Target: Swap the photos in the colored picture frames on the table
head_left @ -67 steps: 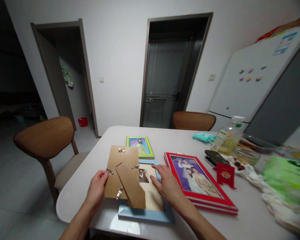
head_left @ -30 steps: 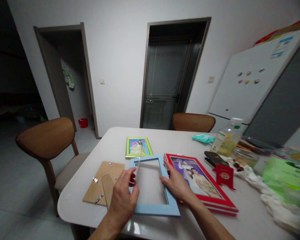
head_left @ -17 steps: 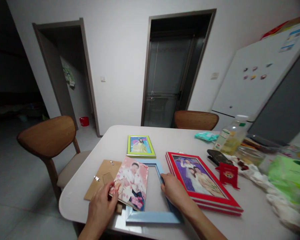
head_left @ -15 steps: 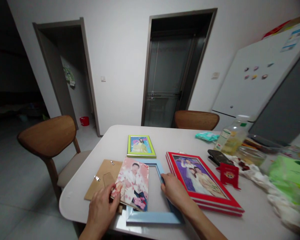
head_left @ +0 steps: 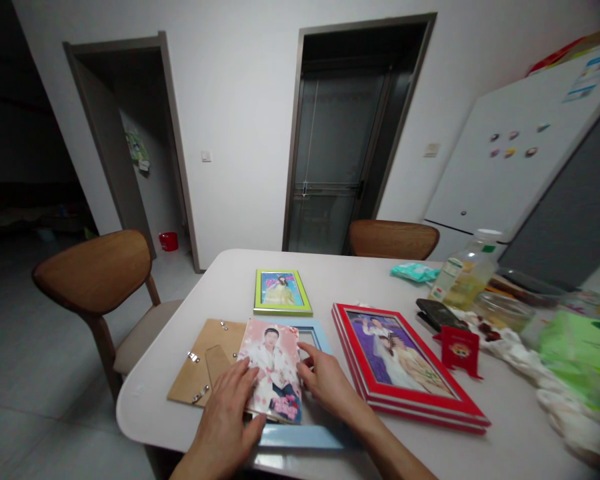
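A pink photo print [head_left: 275, 370] lies over the left part of a light blue frame [head_left: 310, 437]. My left hand [head_left: 230, 407] rests on the photo's left edge, its fingers spread. At the photo's right edge, my right hand [head_left: 325, 380] touches the side with bent fingertips, the fingers a little apart. A brown backing board [head_left: 187, 373] with metal clips lies to the left, partly behind my left hand. Beyond the blue frame is a small green-framed picture [head_left: 283, 293]. Red-framed pictures [head_left: 400, 353] are stacked on the right.
On the right of the white table [head_left: 155, 413] are a bottle [head_left: 463, 273], a black object [head_left: 440, 315], a red card-like item [head_left: 460, 351], a teal packet [head_left: 414, 272], a clear bowl and a green bag [head_left: 575, 353]. Wooden chairs stand left [head_left: 95, 270] and behind [head_left: 394, 240].
My right hand has left the blue frame's right side and moved left to the photo's edge. The photo has shifted slightly right, and my left hand has spread over its left side.
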Demonstrator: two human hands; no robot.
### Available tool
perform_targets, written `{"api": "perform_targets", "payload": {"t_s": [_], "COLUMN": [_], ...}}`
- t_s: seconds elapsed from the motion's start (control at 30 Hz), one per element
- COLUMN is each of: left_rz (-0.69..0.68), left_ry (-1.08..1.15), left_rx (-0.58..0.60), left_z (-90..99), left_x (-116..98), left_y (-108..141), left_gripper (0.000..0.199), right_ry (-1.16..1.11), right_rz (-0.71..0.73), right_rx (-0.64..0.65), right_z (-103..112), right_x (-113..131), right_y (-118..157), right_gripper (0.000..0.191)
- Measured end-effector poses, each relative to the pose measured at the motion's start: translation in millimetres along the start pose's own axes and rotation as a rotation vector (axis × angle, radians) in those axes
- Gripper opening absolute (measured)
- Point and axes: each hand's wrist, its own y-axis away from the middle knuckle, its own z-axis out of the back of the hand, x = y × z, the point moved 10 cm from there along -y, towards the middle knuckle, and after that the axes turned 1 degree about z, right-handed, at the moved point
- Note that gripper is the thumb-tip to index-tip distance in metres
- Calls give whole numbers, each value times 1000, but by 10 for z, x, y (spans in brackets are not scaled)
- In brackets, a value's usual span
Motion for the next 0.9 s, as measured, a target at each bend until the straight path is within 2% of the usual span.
{"api": "perform_targets", "payload": {"t_s": [0.1,0.17,0.3,0.37,0.47,0.53,0.57,0.6,0.67,0.73,0.83,0.9], "left_rz": [-13,-5,57,63,80,179,253,326,439,490,497,486], "left_ry": [12,-6,-25,46,257,466,605,762,1060,1246,1267,1120], "left_rx": [75,88,20,-75,-269,-379,-407,-409,-349,-259,-219,-230], "left_z": [-155,-236,-265,-126,269,491,529,507,332,119,-51,-66], "left_x": [-154,-216,-124,-41,39,89,107,107,43,-31,47,171], "left_y": [-32,-79,-221,-285,-323,-303,-285,-268,-244,-228,-184,-136], "left_gripper": [56,63,61,55,47,39,35,35,39,43,54,58], "right_ry": [-270,-473,-717,-760,-801,-818,-842,-884,-996,-1057,-927,-751], "right_rz": [-96,-131,-63,-62,-157,-251,-284,-297,-254,-173,-151,-169], "right_rx": [-17,-20,45,37,-47,-64,-45,-19,0,-59,-150,-134], "right_z": [-117,-197,-318,-323,-294,-327,-364,-397,-381,-219,89,232], "right_x": [-49,6,295,336,199,92,74,86,174,234,127,-13], "right_y": [-46,-65,-85,-83,-64,-36,-23,-16,-23,-42,-62,-85], "right_gripper": [56,60,56,55,57,57,55,53,48,44,45,47]}}
